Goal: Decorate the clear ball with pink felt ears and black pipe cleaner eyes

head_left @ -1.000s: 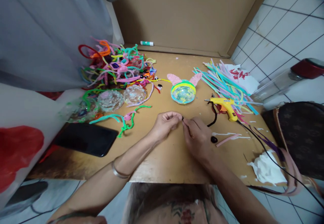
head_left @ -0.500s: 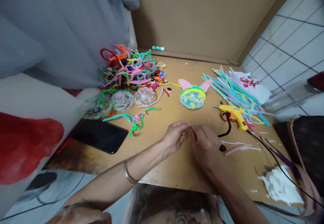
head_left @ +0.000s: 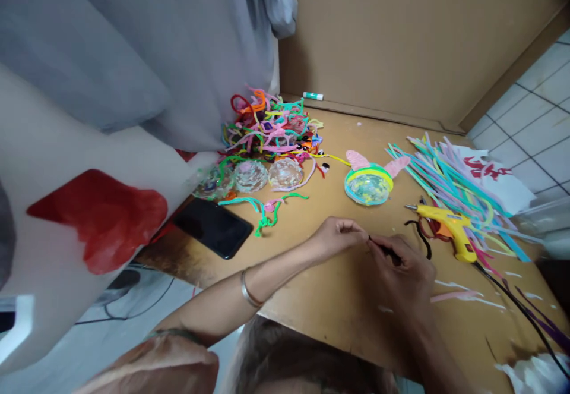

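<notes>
My left hand (head_left: 341, 238) is pinched closed above the table, its fingertips meeting those of my right hand (head_left: 398, 260). Between the fingertips shows a tiny dark piece, too small to name. My right hand is also closed, with something dark partly visible inside its curled fingers. Just beyond the hands sits a round green, yellow and blue piece (head_left: 369, 185) with two pink ears. To the right lie a black fuzzy stem (head_left: 425, 242) and a yellow glue gun (head_left: 449, 223).
A heap of colourful pipe cleaners (head_left: 276, 123) stands at the back left, near clear round pieces (head_left: 285, 174). A black phone (head_left: 214, 227) lies at left. Loose pastel stems (head_left: 449, 174) spread at right. A glue stick (head_left: 313, 95) rests by the cardboard.
The view has swung left, so the table items appear farther right. Something dark now shows in my right hand and between the fingertips. The dark bead-like item right of my hand is no longer seen.
</notes>
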Demonstrator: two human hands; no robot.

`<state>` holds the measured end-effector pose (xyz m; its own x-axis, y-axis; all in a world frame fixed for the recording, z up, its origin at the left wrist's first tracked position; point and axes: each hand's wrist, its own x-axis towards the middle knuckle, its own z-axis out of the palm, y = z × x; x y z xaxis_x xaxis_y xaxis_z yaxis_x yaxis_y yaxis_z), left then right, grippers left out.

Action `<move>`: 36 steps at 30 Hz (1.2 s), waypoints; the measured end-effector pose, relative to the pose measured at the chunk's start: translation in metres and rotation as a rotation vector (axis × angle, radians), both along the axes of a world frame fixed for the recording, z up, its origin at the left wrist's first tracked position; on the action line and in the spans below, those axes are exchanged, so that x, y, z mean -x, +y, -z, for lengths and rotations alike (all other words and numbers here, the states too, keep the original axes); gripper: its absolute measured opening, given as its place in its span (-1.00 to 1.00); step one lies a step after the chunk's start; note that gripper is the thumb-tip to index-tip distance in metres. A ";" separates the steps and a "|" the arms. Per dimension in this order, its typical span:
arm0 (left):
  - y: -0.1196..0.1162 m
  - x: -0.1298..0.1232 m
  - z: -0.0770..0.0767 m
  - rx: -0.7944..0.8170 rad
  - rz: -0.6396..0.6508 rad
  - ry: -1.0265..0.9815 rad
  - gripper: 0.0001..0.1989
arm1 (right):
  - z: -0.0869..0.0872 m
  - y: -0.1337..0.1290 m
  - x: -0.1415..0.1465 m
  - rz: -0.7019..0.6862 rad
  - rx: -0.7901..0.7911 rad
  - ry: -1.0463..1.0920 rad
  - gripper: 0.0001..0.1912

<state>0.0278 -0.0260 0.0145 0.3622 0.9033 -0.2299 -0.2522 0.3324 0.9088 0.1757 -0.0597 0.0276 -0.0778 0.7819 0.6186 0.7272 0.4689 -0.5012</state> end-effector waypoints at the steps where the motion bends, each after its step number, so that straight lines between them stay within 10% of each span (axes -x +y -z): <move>1: 0.003 0.003 -0.001 -0.002 0.041 0.022 -0.72 | -0.001 0.000 -0.001 -0.016 0.018 -0.005 -0.84; 12: 0.015 0.026 -0.012 -0.038 0.395 0.198 -0.89 | 0.006 -0.001 -0.013 -0.229 0.109 -0.177 -0.83; 23: 0.002 0.006 -0.010 0.136 -0.056 -0.129 -0.78 | 0.007 -0.004 0.000 -0.011 -0.073 -0.194 -0.81; 36: -0.016 -0.011 -0.007 0.399 -0.235 -0.381 -0.77 | 0.011 -0.011 0.017 0.087 -0.222 -0.417 -0.81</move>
